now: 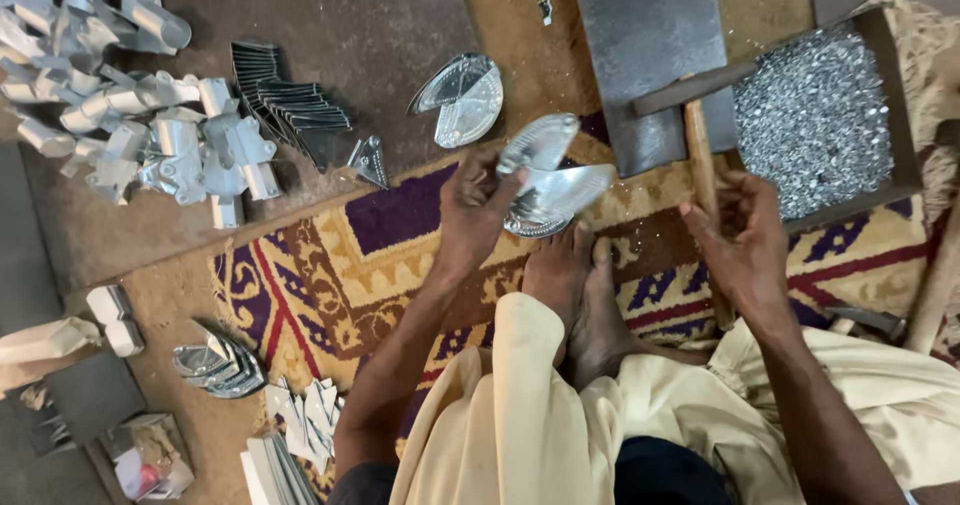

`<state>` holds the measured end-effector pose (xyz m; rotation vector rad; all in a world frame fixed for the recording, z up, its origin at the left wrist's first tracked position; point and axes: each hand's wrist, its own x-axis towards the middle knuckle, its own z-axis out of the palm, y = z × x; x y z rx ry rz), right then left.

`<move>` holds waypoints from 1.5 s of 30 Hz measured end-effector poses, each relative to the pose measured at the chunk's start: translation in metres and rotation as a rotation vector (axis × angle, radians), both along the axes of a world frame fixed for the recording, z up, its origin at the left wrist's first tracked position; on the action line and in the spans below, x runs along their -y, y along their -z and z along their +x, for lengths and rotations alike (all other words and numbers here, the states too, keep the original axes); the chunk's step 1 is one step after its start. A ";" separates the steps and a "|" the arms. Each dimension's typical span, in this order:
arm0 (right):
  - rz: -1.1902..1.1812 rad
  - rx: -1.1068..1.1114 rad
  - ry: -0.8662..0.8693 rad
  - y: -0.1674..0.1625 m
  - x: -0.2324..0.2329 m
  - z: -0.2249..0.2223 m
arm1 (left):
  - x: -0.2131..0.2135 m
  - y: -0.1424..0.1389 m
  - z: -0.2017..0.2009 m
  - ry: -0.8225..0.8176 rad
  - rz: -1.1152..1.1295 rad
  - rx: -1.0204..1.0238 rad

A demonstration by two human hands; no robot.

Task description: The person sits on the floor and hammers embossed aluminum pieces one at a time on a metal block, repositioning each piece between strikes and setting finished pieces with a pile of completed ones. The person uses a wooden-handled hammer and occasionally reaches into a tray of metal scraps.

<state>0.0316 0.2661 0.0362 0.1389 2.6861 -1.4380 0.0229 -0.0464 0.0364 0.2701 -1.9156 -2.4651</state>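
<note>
Seated worker, overhead view. The lower frame edge cuts off both forearms and the cream garment; the metal stack point(280, 460) at lower left is partly cropped, and whatever the right hand point(745, 250) pinches is too small to identify. The left hand point(475, 210), centre frame, grips a fan of thin, shiny, leaf-shaped stamped metal plates point(555, 180), fingers curled round their lower edges and thumb pressed on top, just above the bare feet point(580, 295). The right hand's fingertips are drawn together beside a wooden hammer handle point(703, 165). At upper right, a brown tray point(895, 85) holds glittering small rivets point(815, 115); bent sheet-metal brackets point(130, 105) fill the upper left. A patterned woven rug point(330, 275) underlies everything.
</note>
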 end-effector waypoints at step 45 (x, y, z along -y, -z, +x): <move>-0.232 0.394 0.137 -0.037 -0.010 0.031 | -0.048 0.035 -0.060 0.100 0.176 0.371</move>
